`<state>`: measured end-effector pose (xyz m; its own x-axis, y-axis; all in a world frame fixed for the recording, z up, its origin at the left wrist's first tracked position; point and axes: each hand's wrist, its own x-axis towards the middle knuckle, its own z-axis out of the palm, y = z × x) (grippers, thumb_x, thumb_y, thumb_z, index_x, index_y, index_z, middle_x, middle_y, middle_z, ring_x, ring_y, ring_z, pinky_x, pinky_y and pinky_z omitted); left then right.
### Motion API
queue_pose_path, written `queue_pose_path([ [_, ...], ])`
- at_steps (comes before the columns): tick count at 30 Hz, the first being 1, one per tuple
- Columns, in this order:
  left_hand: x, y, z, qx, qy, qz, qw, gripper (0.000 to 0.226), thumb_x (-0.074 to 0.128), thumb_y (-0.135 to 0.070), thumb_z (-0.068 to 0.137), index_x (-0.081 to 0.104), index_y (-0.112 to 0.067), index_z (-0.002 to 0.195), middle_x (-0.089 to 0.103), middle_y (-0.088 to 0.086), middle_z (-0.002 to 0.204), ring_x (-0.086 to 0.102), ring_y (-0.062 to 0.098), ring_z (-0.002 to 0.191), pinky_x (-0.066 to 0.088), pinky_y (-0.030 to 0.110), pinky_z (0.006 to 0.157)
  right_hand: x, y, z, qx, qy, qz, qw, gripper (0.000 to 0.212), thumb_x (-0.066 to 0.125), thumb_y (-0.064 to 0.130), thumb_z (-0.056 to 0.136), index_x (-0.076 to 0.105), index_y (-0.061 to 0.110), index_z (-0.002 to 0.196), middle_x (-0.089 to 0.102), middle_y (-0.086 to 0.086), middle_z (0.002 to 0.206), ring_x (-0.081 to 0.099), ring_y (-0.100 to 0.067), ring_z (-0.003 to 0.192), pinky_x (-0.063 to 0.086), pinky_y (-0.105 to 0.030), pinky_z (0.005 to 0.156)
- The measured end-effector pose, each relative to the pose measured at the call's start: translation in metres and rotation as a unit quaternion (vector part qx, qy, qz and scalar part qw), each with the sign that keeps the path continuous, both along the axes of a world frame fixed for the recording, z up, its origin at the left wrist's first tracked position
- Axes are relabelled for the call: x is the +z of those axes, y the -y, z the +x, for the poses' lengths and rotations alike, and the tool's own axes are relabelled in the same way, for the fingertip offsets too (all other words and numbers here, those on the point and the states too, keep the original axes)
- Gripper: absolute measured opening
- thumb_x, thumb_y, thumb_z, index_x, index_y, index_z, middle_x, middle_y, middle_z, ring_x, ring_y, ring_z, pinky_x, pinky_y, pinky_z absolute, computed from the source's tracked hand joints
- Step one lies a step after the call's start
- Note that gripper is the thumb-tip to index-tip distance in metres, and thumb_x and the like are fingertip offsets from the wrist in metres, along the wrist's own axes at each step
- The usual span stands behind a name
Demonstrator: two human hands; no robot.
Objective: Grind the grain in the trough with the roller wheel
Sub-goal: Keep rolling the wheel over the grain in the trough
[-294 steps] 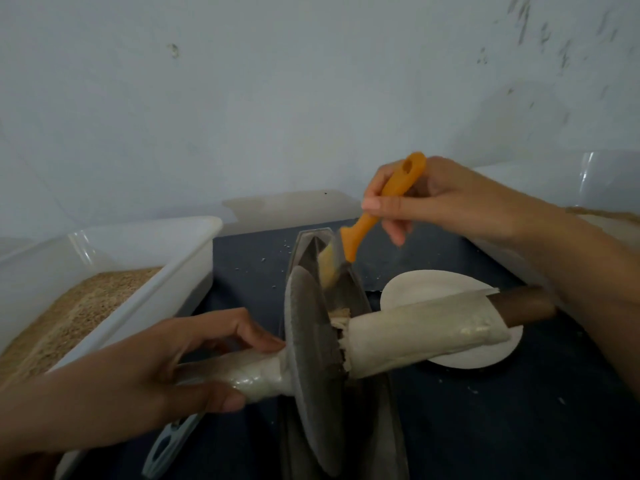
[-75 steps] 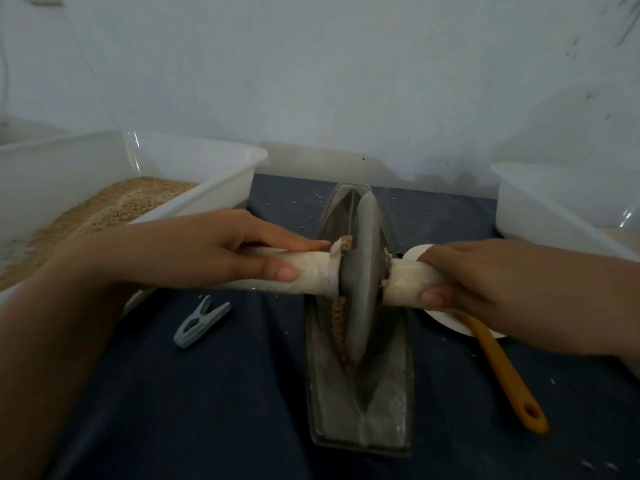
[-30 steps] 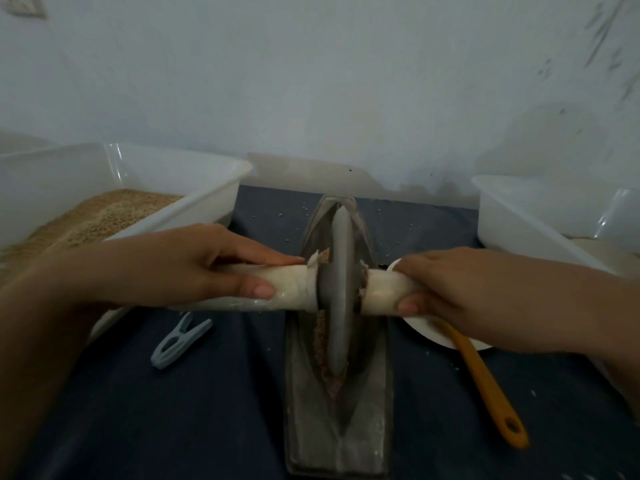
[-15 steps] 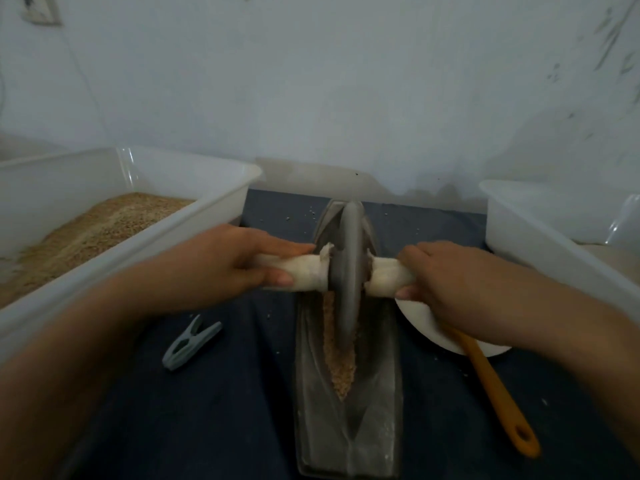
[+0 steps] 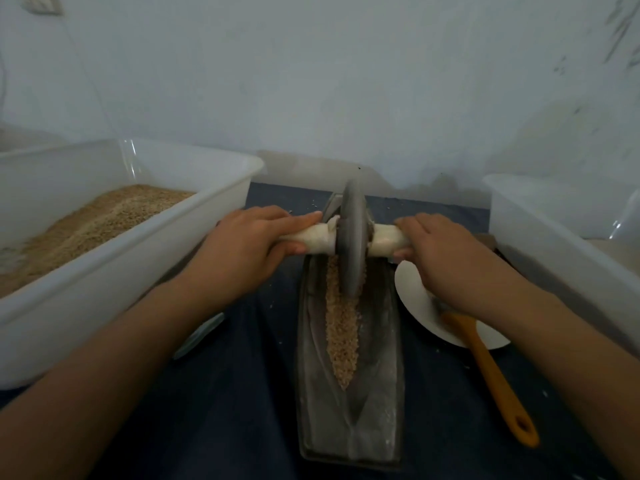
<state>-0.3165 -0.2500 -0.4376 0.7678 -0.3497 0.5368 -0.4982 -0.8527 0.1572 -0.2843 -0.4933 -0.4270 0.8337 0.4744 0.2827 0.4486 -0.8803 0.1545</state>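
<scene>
left hand (image 5: 242, 251) and right hand (image 5: 446, 258) clenched round the wrapped axle ends of the roller wheel (image 5: 352, 244), upright at the far end of the trough (image 5: 349, 403). grain (image 5: 341, 327) strewn along the groove. orange brush (image 5: 491, 375) partly hidden under the right wrist; pale object (image 5: 201, 336) under the left forearm, unclear.
</scene>
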Motion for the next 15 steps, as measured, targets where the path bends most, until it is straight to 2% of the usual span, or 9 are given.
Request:
queue_pose_path([
  [3,0.006,-0.003,-0.003,-0.014,-0.027,0.004,1.000,0.046,0.057,-0.029,0.089,0.046,-0.033,0.134,0.063,-0.003,0.105,0.058,0.015,0.093,0.043,0.028,0.081,0.002,0.001,-0.005,0.014,-0.022,-0.017,1.000,0.031,0.041,0.036,0.097,0.040,0.019,0.123,0.049,-0.001,0.119,0.043,-0.016,0.104,0.033,-0.028,0.082],
  [5,0.016,-0.012,-0.012,-0.047,-0.116,-0.004,0.992,0.044,0.053,-0.044,0.085,0.044,-0.049,0.128,0.060,-0.026,0.097,0.057,-0.004,0.092,0.038,0.012,0.077,0.014,0.001,-0.020,0.033,-0.072,-0.037,0.996,0.018,0.042,0.040,0.095,0.040,0.024,0.105,0.048,0.002,0.108,0.041,-0.012,0.092,0.031,-0.024,0.070],
  [7,0.028,-0.020,-0.022,-0.111,-0.209,-0.018,0.971,0.047,0.052,-0.056,0.075,0.047,-0.057,0.122,0.059,-0.040,0.100,0.054,-0.017,0.098,0.038,0.004,0.082,0.029,0.004,-0.038,0.058,-0.114,-0.079,0.989,0.019,0.040,0.046,0.094,0.036,0.027,0.093,0.047,0.007,0.098,0.043,-0.009,0.086,0.029,-0.022,0.061],
  [9,0.038,-0.025,-0.032,-0.181,-0.298,-0.041,0.936,0.045,0.056,-0.051,0.076,0.052,-0.056,0.120,0.058,-0.035,0.115,0.053,-0.014,0.108,0.038,0.004,0.091,0.044,0.006,-0.057,0.076,-0.171,-0.111,0.976,0.021,0.037,0.052,0.091,0.037,0.032,0.091,0.046,0.013,0.089,0.046,-0.004,0.081,0.032,-0.020,0.061],
  [11,0.044,-0.027,-0.037,-0.221,-0.345,-0.058,0.911,0.044,0.058,-0.045,0.077,0.050,-0.058,0.118,0.058,-0.033,0.118,0.054,-0.012,0.110,0.036,0.001,0.089,0.052,0.009,-0.069,0.082,-0.214,-0.114,0.967,0.018,0.036,0.056,0.089,0.033,0.039,0.082,0.044,0.013,0.082,0.046,-0.002,0.075,0.035,-0.018,0.062],
  [13,0.045,-0.024,-0.037,-0.209,-0.345,-0.054,0.913,0.043,0.057,-0.046,0.076,0.051,-0.059,0.117,0.059,-0.034,0.115,0.054,-0.014,0.107,0.035,-0.001,0.087,0.051,0.007,-0.070,0.079,-0.209,-0.108,0.969,0.016,0.035,0.054,0.090,0.032,0.040,0.083,0.043,0.014,0.082,0.047,-0.002,0.076,0.035,-0.019,0.064],
  [15,0.037,-0.020,-0.029,-0.149,-0.282,-0.029,0.947,0.043,0.055,-0.050,0.076,0.051,-0.058,0.119,0.062,-0.033,0.107,0.055,-0.014,0.102,0.036,0.000,0.084,0.040,0.006,-0.056,0.064,-0.178,-0.079,0.979,0.012,0.037,0.046,0.094,0.037,0.034,0.089,0.044,0.013,0.088,0.048,-0.004,0.082,0.035,-0.021,0.067],
])
